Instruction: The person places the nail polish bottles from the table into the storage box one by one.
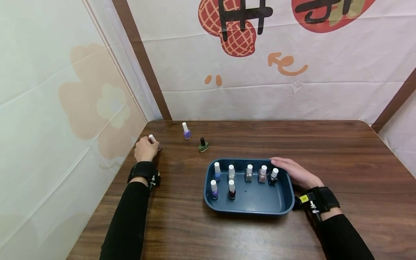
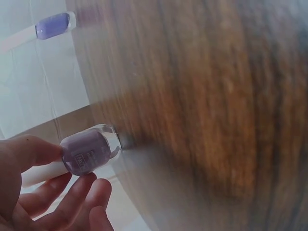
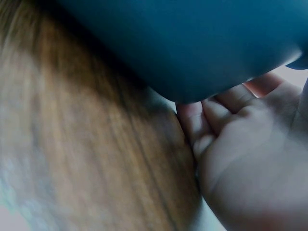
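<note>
My left hand point(image 1: 146, 148) pinches a mauve nail polish bottle point(image 2: 86, 151) with a white cap, near the table's left edge. Its base is at the tabletop; whether it touches is hard to tell. On the right, my right hand point(image 1: 297, 172) rests against the back right corner of a blue tray point(image 1: 256, 206), its fingers point(image 3: 192, 122) touching the outer wall. Inside the tray several nail polish bottles stand upright, among them a blue one point(image 1: 217, 172), a purple one point(image 1: 214, 190), a dark red one point(image 1: 232, 190) and a black one point(image 1: 273, 177).
Beyond the tray, a purple nail polish bottle point(image 1: 186, 133) with a white cap and a green bottle point(image 1: 203, 146) with a black cap stand on the wooden table point(image 1: 182, 224). Printed cloth walls point(image 1: 182, 65) rise along the table's back and left edges.
</note>
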`<action>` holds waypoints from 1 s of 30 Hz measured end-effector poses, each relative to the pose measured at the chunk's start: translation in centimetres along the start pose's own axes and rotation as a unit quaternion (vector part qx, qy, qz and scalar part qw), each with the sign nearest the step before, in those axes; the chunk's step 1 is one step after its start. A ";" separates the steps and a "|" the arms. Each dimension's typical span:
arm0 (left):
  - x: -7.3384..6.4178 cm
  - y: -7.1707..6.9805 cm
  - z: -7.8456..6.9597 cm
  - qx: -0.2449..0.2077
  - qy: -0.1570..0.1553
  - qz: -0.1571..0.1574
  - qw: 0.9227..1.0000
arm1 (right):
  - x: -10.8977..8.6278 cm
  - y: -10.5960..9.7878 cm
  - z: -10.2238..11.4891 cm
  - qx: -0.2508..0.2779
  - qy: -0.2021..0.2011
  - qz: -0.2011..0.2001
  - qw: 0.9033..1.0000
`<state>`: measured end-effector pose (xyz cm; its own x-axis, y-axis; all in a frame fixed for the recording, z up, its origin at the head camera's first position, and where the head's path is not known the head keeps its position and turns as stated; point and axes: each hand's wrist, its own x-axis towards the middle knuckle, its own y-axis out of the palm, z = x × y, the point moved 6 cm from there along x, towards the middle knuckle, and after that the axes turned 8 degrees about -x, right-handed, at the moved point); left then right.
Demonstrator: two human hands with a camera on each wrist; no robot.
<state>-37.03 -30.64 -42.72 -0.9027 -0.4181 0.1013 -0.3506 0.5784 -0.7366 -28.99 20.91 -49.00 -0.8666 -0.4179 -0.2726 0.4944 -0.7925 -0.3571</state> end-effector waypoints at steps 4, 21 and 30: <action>0.0 -0.1 -0.1 0.000 -0.001 0.000 1.000 | 0.0 0.1 0.1 -0.001 0.007 0.000 1.000; -0.9 -0.4 -2.4 -0.007 0.024 0.020 0.999 | -0.1 0.0 0.2 0.008 -0.023 0.005 1.000; -1.8 -0.3 -4.0 -0.005 0.060 0.030 0.998 | -0.2 -0.1 0.4 0.007 -0.024 -0.001 1.000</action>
<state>-36.34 -27.27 -40.00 -0.9455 -0.2958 0.1365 -0.2963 0.6065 -0.7378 -28.88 20.89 -48.54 -0.8695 -0.4373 -0.2295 0.4928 -0.7986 -0.3454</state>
